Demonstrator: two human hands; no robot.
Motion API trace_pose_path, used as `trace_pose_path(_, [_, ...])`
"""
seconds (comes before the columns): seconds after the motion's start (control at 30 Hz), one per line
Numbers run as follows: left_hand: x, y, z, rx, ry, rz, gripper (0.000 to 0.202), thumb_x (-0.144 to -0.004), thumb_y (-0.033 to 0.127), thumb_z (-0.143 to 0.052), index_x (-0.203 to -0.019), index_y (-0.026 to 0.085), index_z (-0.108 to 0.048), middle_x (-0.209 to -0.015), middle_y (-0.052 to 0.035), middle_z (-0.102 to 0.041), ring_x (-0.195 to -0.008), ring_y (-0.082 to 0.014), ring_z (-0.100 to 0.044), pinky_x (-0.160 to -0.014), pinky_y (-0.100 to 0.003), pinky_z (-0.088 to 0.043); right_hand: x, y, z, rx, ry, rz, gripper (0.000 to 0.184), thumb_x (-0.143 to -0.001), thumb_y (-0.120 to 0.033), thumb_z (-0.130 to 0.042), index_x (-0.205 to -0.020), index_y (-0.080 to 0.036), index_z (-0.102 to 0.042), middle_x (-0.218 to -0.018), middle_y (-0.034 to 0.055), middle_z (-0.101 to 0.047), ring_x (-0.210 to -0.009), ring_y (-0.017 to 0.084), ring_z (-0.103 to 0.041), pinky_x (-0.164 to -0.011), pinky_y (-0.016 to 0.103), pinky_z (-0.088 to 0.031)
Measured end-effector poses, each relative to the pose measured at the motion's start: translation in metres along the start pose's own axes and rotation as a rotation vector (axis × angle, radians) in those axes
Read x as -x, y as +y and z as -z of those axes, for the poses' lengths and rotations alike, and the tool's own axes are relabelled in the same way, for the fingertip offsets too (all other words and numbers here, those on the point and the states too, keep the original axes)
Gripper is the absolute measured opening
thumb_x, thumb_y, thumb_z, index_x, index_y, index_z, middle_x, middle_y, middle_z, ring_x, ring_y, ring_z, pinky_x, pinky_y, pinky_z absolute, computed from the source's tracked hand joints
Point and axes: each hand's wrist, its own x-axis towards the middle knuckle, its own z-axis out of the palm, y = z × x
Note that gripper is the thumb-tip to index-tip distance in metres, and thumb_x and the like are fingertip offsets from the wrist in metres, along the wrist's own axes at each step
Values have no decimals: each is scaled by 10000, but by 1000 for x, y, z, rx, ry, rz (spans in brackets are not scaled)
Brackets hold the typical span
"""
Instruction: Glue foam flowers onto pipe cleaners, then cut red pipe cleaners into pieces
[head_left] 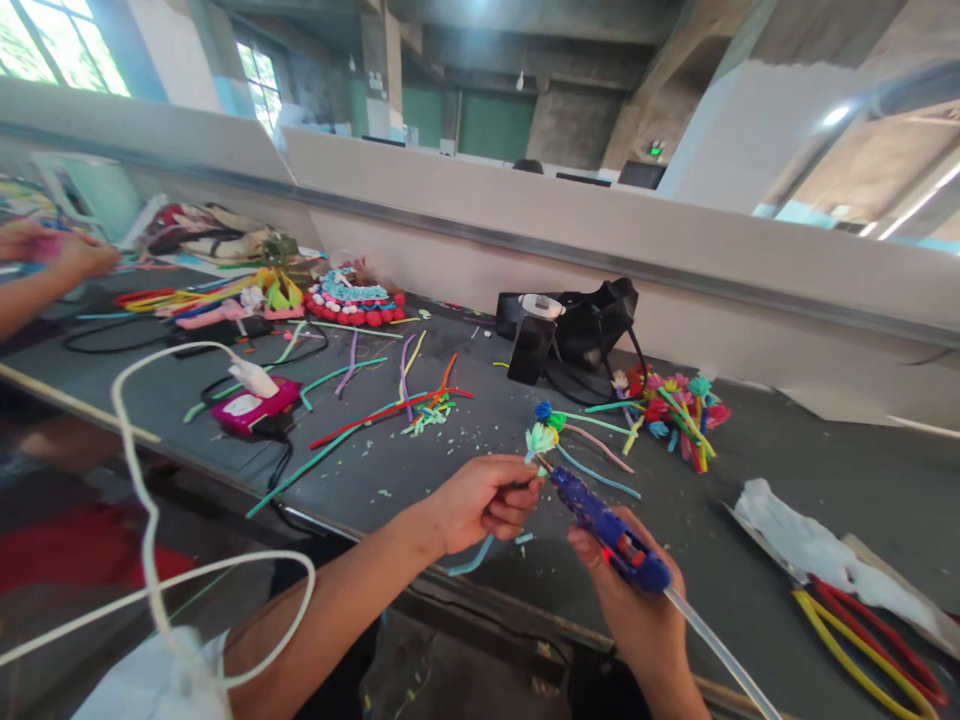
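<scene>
My left hand [484, 503] pinches a small pale-green pipe-cleaner flower [540, 440] above the table, a light-blue stem [472, 558] hanging below the fingers. Wrapped around a blue glue gun [600, 522], my right hand [641, 610] points its nozzle at the flower's base, touching it or very near. A clear glue stick [720, 650] sticks out of the gun's rear, and a red light glows on its side. Just behind the flower lie a blue pipe-cleaner flower [543, 410] and a green one [556, 421], with stems stretching to the right.
Loose pipe cleaners [390, 408] and clippings scatter across the dark table [450, 470]. A magenta power adapter [256, 405] trails cables at left. Behind are a black bag [600, 320] and phone [530, 350]; right, a flower bunch [682, 410] and red-yellow-handled scissors [862, 640]. Another person's hands [82, 255] work far left.
</scene>
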Motion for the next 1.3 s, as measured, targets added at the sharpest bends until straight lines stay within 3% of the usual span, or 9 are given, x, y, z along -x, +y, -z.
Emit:
trace_pose_path(0.37, [0,-2,-2,-78,55,4,252,-812,351,-621,-721,168,-475,-550,99,-266,-436,-28,-123,-400,-177,-72,-1,11,0,44,3,-37,301,-683,-463,-774,-757,-194,-659,-562,-46,-522,-523,120,-432,-494,236,-368])
trace_pose_path(1.3, [2,-1,-3,-84,79,19,246,-791,352,-636,-727,171,-482,-531,105,-274,-426,-24,-125,-404,-184,-61,-2,6,-2,-13,69,-132,359,-624,-497,-790,-763,-171,-734,-627,21,-690,-548,172,-579,-523,268,-485])
